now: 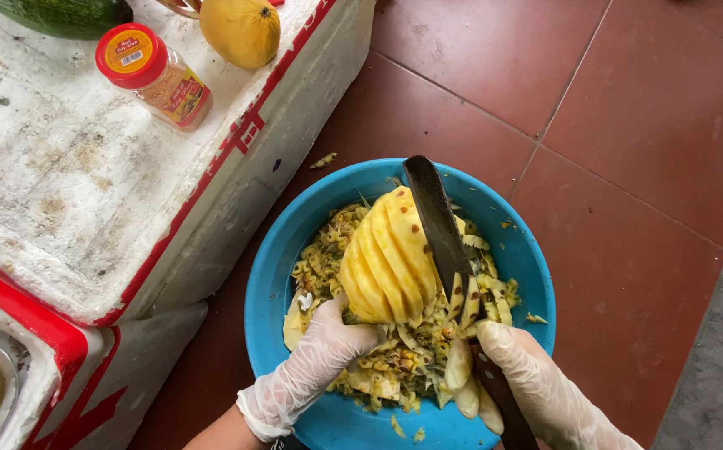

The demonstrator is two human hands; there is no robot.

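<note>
While left fingers grip the pineapple base, right fingers clasp the knife

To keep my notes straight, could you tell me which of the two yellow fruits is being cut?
The peeled pineapple over the blue basin; the smooth yellow fruit lies untouched on the foam box.

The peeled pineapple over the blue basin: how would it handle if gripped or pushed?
The peeled pineapple is probably slippery: its wet-looking flesh is bare. Its rounded shape would likely roll if set down. The left hand steadies it from below, suggesting some weight.
</note>
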